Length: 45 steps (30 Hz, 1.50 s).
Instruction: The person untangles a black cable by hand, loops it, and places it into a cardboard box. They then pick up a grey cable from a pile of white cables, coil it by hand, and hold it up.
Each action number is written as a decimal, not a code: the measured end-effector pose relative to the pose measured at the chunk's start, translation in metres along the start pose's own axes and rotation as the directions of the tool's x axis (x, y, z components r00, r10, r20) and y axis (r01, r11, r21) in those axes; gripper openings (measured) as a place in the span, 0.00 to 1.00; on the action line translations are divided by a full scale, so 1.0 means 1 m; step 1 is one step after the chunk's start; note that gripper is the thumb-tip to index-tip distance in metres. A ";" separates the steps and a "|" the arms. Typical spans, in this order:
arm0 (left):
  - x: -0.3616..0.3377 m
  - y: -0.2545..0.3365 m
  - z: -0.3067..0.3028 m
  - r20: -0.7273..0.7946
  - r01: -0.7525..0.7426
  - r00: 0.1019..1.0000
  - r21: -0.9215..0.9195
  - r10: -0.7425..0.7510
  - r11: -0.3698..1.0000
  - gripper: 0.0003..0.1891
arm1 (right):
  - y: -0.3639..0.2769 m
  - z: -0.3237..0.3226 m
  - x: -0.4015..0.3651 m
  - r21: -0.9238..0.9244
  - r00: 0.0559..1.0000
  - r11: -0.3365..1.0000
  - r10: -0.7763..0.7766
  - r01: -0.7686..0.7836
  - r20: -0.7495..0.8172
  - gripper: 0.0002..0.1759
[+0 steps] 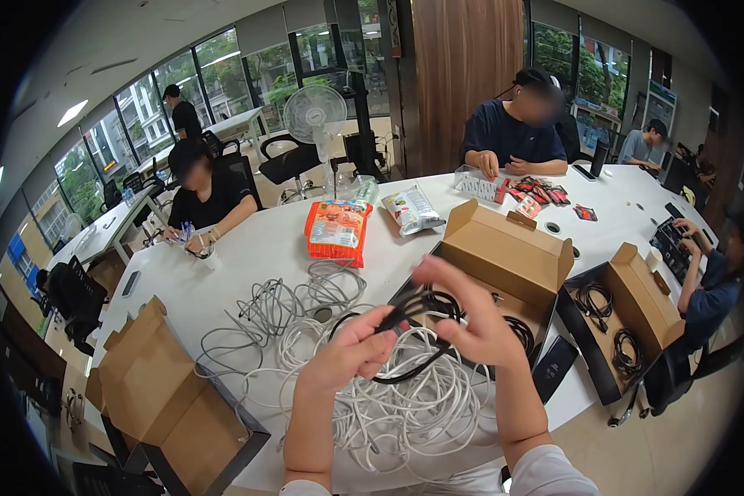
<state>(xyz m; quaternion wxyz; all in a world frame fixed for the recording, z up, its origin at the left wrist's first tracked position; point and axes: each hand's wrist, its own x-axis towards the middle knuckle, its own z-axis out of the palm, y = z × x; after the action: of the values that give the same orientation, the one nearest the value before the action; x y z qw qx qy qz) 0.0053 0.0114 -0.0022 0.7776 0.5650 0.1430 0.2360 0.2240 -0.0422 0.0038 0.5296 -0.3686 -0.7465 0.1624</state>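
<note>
My left hand [349, 351] is closed around a black cable [405, 376], which hangs in loops between my hands. My right hand [471, 318] is raised at the other side of the loops, its fingers apart and curved, slightly blurred; the cable passes close to its thumb. Beneath both hands lies a big tangle of white cables [422, 413], with grey cables [269, 310] behind it to the left. Just beyond my right hand stands an open cardboard box [504, 260] with coiled black cables inside, partly hidden by that hand.
An open empty box [194, 430] is at the left, another box [628, 310] with black coils at the right. A phone [556, 368], an orange packet [337, 231] and a silver packet [411, 210] lie on the white table [264, 240]. Several people sit around.
</note>
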 end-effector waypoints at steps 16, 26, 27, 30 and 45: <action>0.034 -0.027 -0.030 0.081 -0.194 0.980 0.583 0.181 0.789 0.22 | 0.013 -0.030 -0.012 0.441 0.735 0.896 0.330 -0.046 -0.593 0.12; 0.036 -0.022 -0.011 0.019 -0.586 0.777 0.389 0.629 0.711 0.48 | 0.027 -0.018 -0.006 0.543 0.691 0.838 0.362 0.052 -0.626 0.13; 0.036 -0.024 -0.011 -0.002 -0.581 0.778 0.380 0.629 0.720 0.46 | 0.026 -0.017 -0.007 0.517 0.705 0.855 0.344 0.038 -0.621 0.13; 0.035 -0.028 -0.008 -0.081 -0.603 0.748 0.330 0.659 0.726 0.34 | 0.025 -0.008 -0.008 0.432 0.727 0.902 0.293 0.005 -0.621 0.11; 0.029 -0.034 -0.011 0.002 -0.548 0.812 -0.342 0.584 0.763 0.20 | 0.018 0.048 0.004 0.846 0.747 0.533 0.567 -0.012 -0.346 0.14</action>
<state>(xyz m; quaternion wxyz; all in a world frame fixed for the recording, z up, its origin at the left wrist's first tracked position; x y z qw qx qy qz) 0.0313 0.0267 -0.0364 0.7586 0.4574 -0.1178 0.4488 0.1863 -0.0200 -0.0237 0.8012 -0.2459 -0.3101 0.4488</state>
